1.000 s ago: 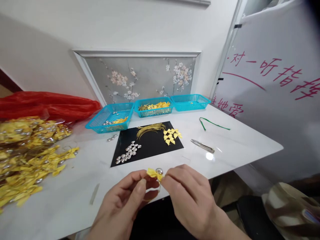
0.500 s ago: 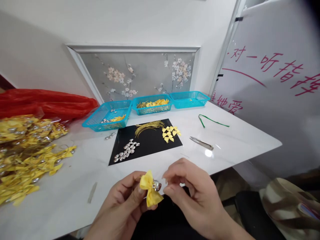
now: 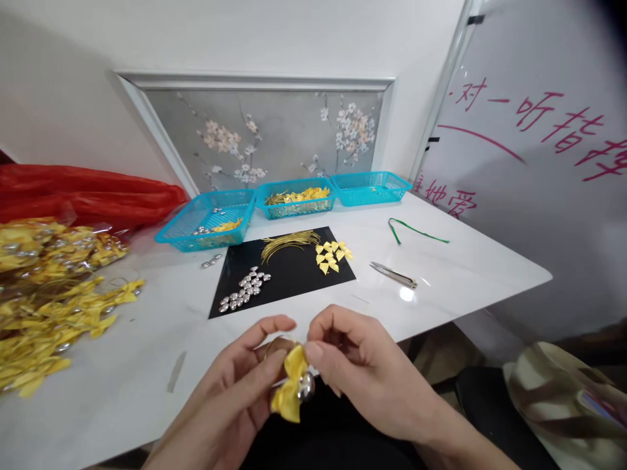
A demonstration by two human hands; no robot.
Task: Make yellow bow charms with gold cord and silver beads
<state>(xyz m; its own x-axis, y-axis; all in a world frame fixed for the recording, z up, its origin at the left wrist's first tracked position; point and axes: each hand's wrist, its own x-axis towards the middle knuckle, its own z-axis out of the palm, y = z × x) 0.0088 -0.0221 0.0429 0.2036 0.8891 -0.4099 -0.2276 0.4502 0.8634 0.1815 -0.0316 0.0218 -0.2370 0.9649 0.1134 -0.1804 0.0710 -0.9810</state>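
Note:
My left hand [image 3: 245, 385] is closed around a yellow ribbon bow [image 3: 292, 385] with a shiny silver bead [image 3: 306, 386] at its middle, held just off the table's front edge. A thin gold cord [image 3: 274, 341] arcs above the bow between the two hands. At the bow's upper end, the thumb and fingers of my right hand [image 3: 360, 365] are pinched on the cord; their exact grip is partly hidden. Beyond the hands, a black mat [image 3: 289, 282] carries silver beads [image 3: 245, 289], gold cords [image 3: 289, 244] and small yellow bows [image 3: 333, 256].
Thread snips [image 3: 394, 275] and a green ribbon [image 3: 418, 230] lie to the right on the white table [image 3: 465, 281]. Three blue baskets [image 3: 196, 243] line the back. Finished-looking yellow bow pieces [image 3: 63, 326] are heaped at left beside red plastic [image 3: 88, 196].
My right hand has moved left, from beside the bead to pinching at the bow's top. The bow has tilted and dropped slightly in my left hand, and the cord loop now shows.

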